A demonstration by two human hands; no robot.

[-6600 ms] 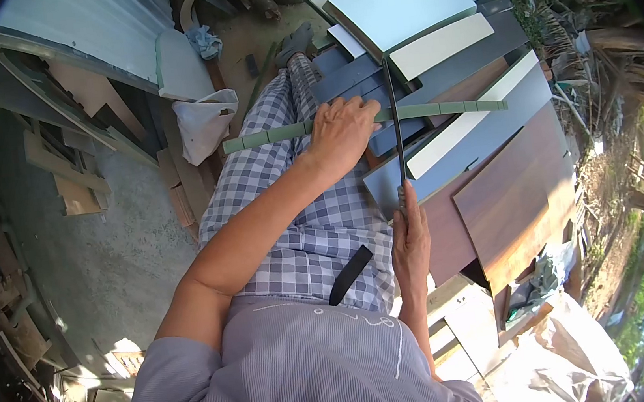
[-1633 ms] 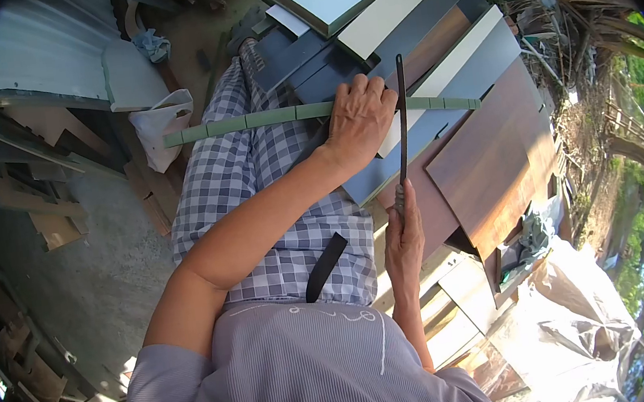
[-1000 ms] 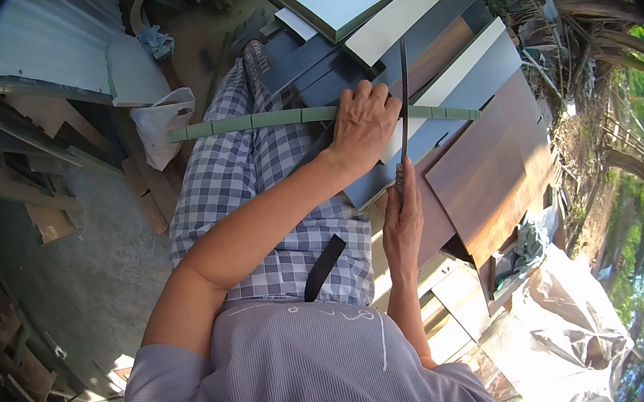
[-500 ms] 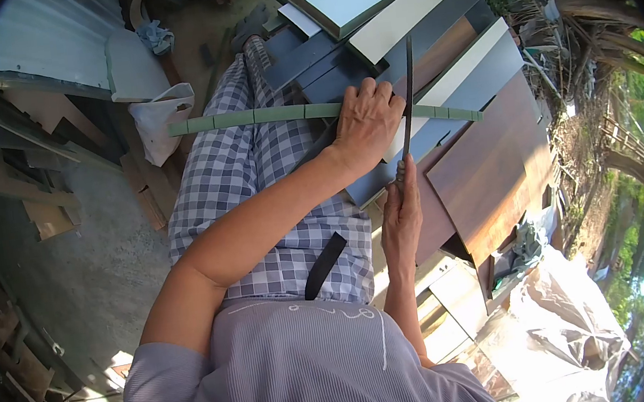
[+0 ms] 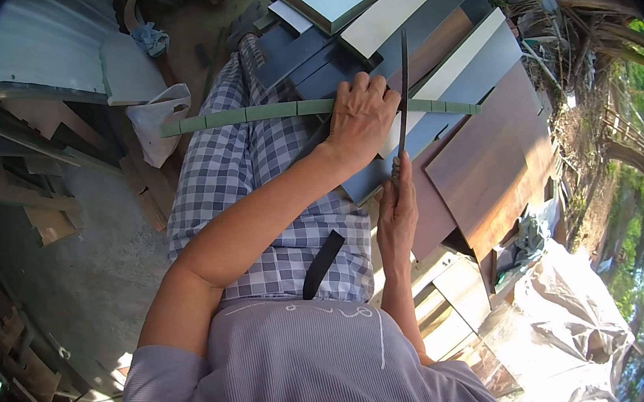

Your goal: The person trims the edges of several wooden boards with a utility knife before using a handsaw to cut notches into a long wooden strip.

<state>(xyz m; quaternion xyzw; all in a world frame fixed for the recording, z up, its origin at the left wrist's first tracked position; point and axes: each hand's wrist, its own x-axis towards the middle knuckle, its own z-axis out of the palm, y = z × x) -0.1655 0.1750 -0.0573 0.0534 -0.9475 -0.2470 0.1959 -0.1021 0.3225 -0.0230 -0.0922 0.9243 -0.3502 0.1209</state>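
The left hand [image 5: 363,121] grips a long, flat green strip [image 5: 260,113]; the right hand [image 5: 396,212] grasps a thin, dark blade [image 5: 405,68]: best brace firmly, knuckles clear.

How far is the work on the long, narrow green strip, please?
Looks done: dark cross lines on the strip, both sides of the left hand. In hand: that hand grips the strip; the right hand holds a long, thin, dark blade across it. Left, probably: the cut at the blade; how many more are needed, I cannot tell.
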